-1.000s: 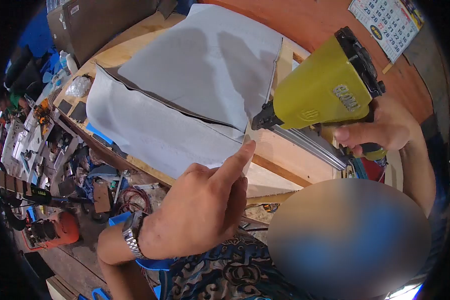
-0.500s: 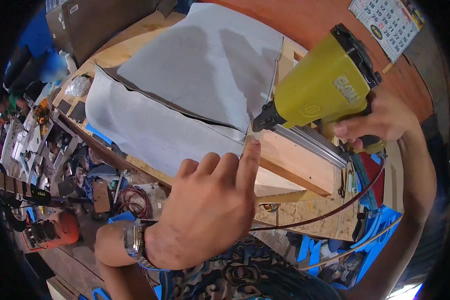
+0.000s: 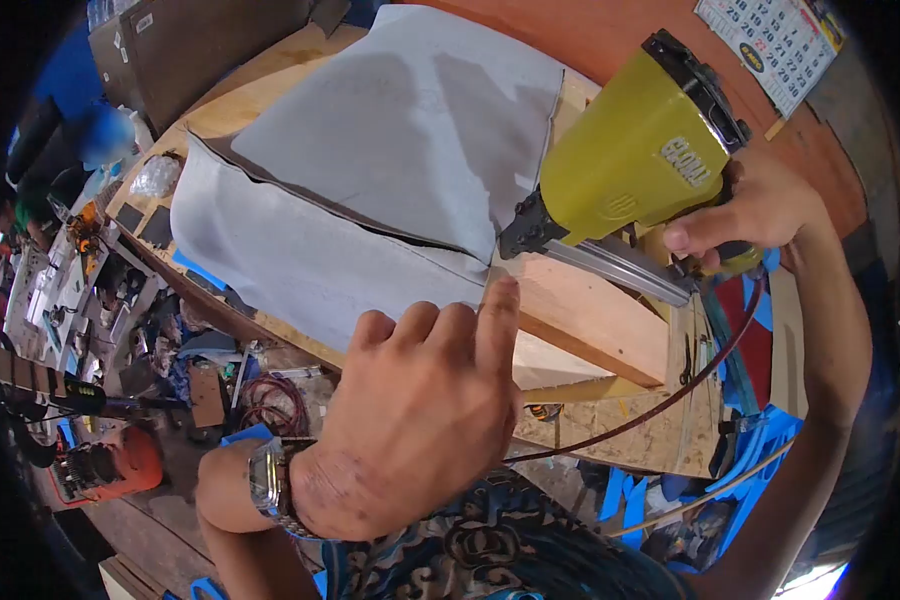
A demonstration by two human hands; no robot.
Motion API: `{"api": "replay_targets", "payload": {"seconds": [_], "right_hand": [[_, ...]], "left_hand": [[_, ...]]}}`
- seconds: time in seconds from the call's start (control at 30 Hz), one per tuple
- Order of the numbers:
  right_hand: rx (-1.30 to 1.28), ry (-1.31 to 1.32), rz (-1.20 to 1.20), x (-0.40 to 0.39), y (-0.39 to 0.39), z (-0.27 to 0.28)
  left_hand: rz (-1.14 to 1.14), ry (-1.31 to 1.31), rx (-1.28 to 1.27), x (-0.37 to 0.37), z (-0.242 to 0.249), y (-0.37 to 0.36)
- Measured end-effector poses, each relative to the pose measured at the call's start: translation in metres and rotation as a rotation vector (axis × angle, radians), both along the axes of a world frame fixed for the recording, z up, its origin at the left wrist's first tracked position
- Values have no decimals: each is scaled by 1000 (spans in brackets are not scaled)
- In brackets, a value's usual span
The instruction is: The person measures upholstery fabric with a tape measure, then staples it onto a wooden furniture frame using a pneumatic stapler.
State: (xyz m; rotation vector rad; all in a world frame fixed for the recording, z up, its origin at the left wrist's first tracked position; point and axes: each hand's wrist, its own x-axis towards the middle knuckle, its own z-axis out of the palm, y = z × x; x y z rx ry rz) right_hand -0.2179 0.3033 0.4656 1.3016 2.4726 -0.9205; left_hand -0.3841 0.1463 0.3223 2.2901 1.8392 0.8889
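My right hand [image 3: 760,205] is wrapped round the handle of a yellow-green pneumatic nail gun [image 3: 630,150]. The black nose of the gun points down at the wood, at the corner of a grey fabric cover [image 3: 300,230]. Close below that nose, the index finger of my left hand [image 3: 415,420] stretches out and presses on the fabric's edge beside a wooden frame piece [image 3: 600,310]. The other left fingers curl down over the fabric; their tips and the thumb are hidden. A dark red hose [image 3: 690,405] runs from the gun's handle.
A plywood table [image 3: 660,440] carries the covered piece, with scissors [image 3: 686,365] at its right. An orange compressor [image 3: 125,465] stands on the cluttered floor at left. Blue strips [image 3: 750,480] hang at lower right. A calendar [image 3: 770,50] is on the back wall.
The nail gun has shifted slightly left and down, its nose nearer the fabric corner. My left hand stays almost where it was.
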Motion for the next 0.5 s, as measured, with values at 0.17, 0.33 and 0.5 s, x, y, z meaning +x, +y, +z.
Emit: {"api": "replay_targets", "payload": {"seconds": [0.17,0.33,0.5], "right_hand": [[20,-40,8,-1,6,1],[-46,85,71,6,13,-4],[-69,99,82,7,15,-6]], "left_hand": [[4,5,28,0,-6,1],[16,55,74,2,-12,-1],[14,40,71,1,-9,1]]}}
